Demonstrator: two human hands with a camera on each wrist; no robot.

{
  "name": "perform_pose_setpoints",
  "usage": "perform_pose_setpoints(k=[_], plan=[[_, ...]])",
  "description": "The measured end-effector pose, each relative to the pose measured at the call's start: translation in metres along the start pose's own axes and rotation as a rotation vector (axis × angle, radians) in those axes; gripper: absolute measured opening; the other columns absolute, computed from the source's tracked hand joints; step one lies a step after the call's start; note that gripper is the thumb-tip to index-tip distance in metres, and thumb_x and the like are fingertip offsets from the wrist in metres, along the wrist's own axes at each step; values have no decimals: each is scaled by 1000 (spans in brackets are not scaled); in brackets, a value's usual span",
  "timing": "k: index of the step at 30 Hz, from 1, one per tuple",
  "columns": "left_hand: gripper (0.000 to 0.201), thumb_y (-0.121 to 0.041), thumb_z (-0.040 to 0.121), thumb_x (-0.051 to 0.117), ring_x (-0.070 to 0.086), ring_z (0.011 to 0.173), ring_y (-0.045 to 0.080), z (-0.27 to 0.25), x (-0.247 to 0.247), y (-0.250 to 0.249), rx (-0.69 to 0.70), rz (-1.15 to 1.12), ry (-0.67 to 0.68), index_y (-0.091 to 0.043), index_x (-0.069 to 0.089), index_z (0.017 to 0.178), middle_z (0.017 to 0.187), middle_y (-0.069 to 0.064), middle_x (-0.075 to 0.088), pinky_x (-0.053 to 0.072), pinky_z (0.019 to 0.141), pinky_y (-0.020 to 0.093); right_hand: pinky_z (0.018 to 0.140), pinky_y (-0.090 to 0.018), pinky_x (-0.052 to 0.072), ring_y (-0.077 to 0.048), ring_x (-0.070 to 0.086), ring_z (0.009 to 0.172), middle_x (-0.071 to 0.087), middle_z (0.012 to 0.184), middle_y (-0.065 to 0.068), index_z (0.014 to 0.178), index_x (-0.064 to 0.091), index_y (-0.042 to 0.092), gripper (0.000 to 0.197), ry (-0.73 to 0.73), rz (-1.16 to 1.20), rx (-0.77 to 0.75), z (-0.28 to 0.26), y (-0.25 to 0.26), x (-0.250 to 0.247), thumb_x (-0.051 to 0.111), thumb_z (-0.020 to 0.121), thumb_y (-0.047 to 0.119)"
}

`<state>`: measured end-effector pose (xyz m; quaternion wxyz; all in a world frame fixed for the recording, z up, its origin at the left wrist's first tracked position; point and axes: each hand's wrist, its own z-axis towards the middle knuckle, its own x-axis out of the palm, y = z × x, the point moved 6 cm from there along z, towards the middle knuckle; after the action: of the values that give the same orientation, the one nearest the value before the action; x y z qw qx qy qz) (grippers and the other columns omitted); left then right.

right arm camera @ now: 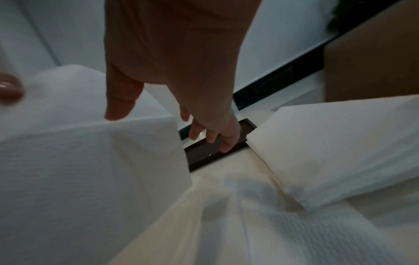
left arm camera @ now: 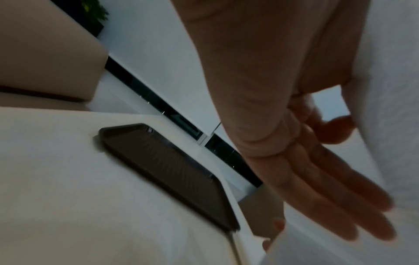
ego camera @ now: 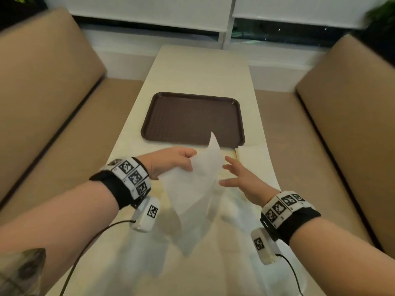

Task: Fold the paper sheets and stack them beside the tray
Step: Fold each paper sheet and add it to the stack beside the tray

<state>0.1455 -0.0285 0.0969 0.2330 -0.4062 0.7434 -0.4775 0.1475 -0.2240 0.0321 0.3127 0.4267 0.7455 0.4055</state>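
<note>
My left hand [ego camera: 188, 161] pinches a white paper sheet [ego camera: 196, 189] by its upper left edge and holds it up off the table, one corner pointing toward the brown tray [ego camera: 188, 118]. In the left wrist view the sheet [left arm camera: 390, 71] lies between thumb and long fingers of that hand [left arm camera: 340, 179]. My right hand [ego camera: 226, 171] is open with fingers spread, close to the sheet's right edge. Its thumb [right arm camera: 118, 107] is at the sheet's [right arm camera: 79, 161] top edge; whether it touches I cannot tell. The tray [right arm camera: 204, 156] holds nothing.
More white sheets [ego camera: 213, 263] lie spread on the cream table [ego camera: 192, 67] below my hands. A folded sheet [ego camera: 254, 165] rests by the tray's near right corner, also in the right wrist view [right arm camera: 340, 152]. Tan sofas [ego camera: 42, 103] flank the table.
</note>
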Motion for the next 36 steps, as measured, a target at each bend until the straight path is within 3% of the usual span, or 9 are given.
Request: perform_pose_setpoints(k=[4,6,9,14,18,22,25,31,36], plan=[[48,-10,52,67,69,80,25,-4,-7,-37,18,-123,89,-5,60,99,94,12,69,59,72,36,110,-42,16,-12,36,134,49,140,9,134,48,25,76,51,150,-21,-8,26,-12,71,63,34],[42,-4,55,62,69,79,25,-5,-11,-46,34,-182,90,-7,62,97,92,11,69,59,68,37,105,-42,25,-12,50,118,63,120,8,111,61,19,44,96,172,-83,-16,41,-15,67,68,30],[26,-2,74,55,67,81,26,-3,-11,-44,24,-324,30,-11,65,96,96,11,67,57,71,40,95,-36,43,-20,62,100,69,110,-6,110,63,6,36,36,268,-165,-25,57,-28,64,76,19],[34,-22,86,70,54,113,10,4,-24,-40,247,176,-625,-25,53,116,125,-5,56,46,94,30,76,-34,52,-22,68,81,72,91,-9,95,66,5,8,-138,152,-238,-45,76,-57,61,89,7],[52,-42,78,74,40,124,-1,5,37,-72,489,576,-415,-35,52,124,131,-19,46,31,101,18,70,-31,53,-15,65,73,70,83,-3,89,65,12,8,-162,-138,-320,-62,104,-64,61,90,6],[68,-42,66,81,56,114,2,26,72,-63,403,391,-250,-31,51,126,123,-13,60,44,100,26,80,-40,52,-22,65,83,68,89,-7,106,60,26,30,-32,-144,-346,-65,123,-63,64,84,6],[58,-31,69,84,64,103,7,34,81,-54,367,252,-246,-33,53,118,113,-11,65,54,89,33,80,-35,50,-19,61,83,61,87,-4,119,55,30,49,75,-164,-325,-67,127,-67,63,79,2],[30,-21,87,69,68,95,19,35,87,-39,345,136,-258,-26,61,115,111,-5,68,53,90,45,71,-28,46,-11,53,68,60,82,1,106,52,36,53,-89,-335,-453,-69,138,-73,71,78,-5],[35,-37,74,74,67,90,26,30,81,-37,329,13,-335,-24,66,106,102,1,69,53,89,52,74,-36,45,-19,51,73,60,82,-1,101,56,42,52,-60,-353,-495,-63,136,-70,70,79,-3]])
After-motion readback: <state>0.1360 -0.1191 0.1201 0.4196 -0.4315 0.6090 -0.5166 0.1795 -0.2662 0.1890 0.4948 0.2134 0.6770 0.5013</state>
